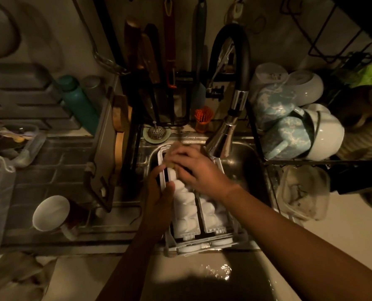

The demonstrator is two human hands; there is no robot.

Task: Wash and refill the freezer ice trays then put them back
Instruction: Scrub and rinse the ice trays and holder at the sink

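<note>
Trays [186,213] run 6 to 12 o'clock in the sink [243,164]; left hand [161,192] grips their 9 o'clock edge, right hand [196,168] lies on the 12 o'clock end, grasp unclear

My right hand [193,168] covers the far end of the ice tray [187,209], and its fingers [177,153] smear into blur, so I cannot tell whether they curl. Only a yellowish sliver [172,165] peeks out beneath them; what it is I cannot say. My left hand [161,192] hides the tray's left rim. My forearms [289,240] run off the bottom edge. The tray hides the sink [241,161] floor.
</note>
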